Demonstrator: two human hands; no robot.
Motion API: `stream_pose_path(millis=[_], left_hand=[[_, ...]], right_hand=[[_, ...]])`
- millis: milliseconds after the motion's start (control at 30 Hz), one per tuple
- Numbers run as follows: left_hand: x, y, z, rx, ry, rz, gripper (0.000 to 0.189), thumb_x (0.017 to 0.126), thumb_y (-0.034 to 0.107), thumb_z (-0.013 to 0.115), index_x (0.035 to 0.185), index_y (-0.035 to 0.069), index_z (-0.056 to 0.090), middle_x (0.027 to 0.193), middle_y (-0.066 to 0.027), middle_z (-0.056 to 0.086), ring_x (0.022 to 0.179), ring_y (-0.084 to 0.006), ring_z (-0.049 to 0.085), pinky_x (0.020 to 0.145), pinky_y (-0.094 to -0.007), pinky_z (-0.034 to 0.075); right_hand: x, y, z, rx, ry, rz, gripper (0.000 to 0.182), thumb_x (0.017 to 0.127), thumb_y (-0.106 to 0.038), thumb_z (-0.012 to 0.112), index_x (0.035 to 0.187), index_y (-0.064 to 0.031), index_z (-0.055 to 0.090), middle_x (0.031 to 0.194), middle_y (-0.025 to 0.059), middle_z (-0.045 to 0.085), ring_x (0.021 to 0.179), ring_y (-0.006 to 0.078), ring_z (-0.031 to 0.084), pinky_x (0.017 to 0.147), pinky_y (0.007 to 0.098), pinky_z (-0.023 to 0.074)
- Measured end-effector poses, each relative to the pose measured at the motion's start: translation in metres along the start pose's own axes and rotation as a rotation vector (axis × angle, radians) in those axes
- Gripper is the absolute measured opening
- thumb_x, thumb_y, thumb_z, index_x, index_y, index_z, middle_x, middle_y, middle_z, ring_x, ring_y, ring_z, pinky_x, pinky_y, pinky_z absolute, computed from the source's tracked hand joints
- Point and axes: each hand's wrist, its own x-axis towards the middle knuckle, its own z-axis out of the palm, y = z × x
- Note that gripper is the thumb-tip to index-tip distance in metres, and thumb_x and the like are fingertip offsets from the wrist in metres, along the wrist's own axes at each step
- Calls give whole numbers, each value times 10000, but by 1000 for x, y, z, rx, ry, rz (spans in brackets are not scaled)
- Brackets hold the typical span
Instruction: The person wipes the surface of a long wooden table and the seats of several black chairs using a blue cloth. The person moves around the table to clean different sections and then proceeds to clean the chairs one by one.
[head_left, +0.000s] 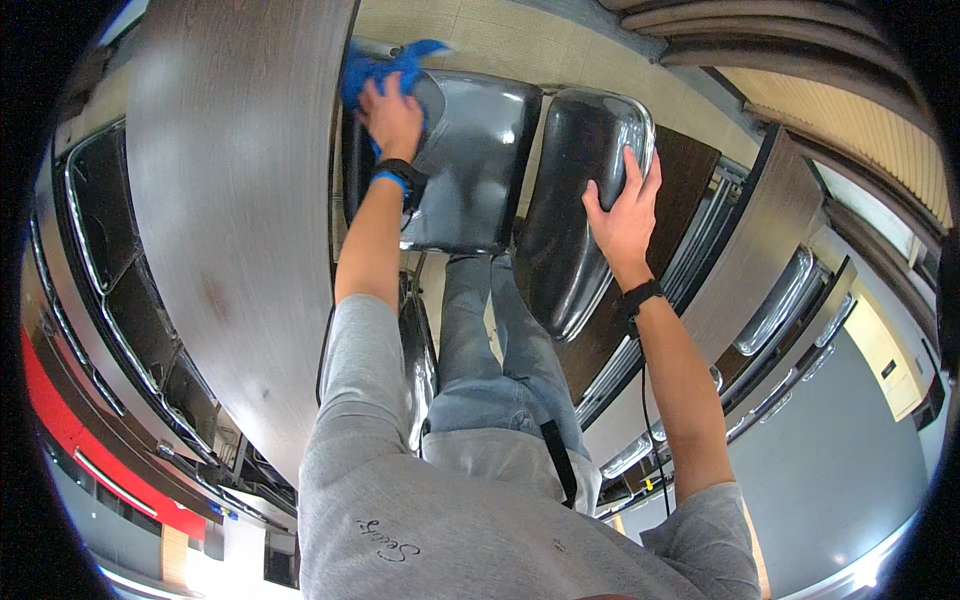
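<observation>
A blue cloth (358, 75) lies bunched under my left hand (391, 120), at the edge of a chair seat beside a wood-grain desk. The glossy black seat (480, 157) extends to the right of that hand. My right hand (626, 206) rests on the chair's black backrest (562, 180), with its fingers over the shiny rim and its thumb on the near face. Each wrist wears a black band, and a blue band also shows on the left one. The cloth's far part is partly hidden by the desk edge.
The desk top (240, 187) runs along the left, close to the seat. Behind the backrest stands another dark wood desk panel (682, 172). Rows of black chairs (105, 202) line the far left. Another chair (416, 360) is beside my legs. Pale floor tiles (510, 37) show ahead.
</observation>
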Motion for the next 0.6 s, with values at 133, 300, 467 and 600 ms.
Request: stream_pose_path(millis=[133,300,467,600], left_hand=[[6,-56,-6,-237,41,-370,595,911,313,707,1467,165,557,1450,-267,586,1362,-500,518,1166,-560,406],[-70,-73,-15,-258,38,-472,613,949,350,646,1488,80,539,1479,-289,569,1388,-487,495,1163,-555,412],[-145,-82,-18,-195,133,-770,671,974,398,623,1512,14,502,1494,-305,560,1380,-494,514,1177,-540,398],[-161,-79,-17,-226,211,-1054,700,983,396,611,1549,10,462,1523,-322,529,1404,-503,494,1199,-540,387]], right_hand=[[-1,3,-1,28,-18,33,810,891,-275,809,1582,-157,404,1624,282,336,1347,527,546,999,543,589],[-3,10,-2,19,-20,64,802,883,-275,809,1573,-166,416,1623,276,343,1356,520,542,974,537,610],[-4,14,-3,23,-33,73,821,892,-313,802,1584,-162,388,1636,261,329,1346,521,547,1030,552,565],[-5,18,-3,8,-28,66,814,896,-315,799,1583,-167,389,1636,263,325,1350,520,546,1044,551,558]])
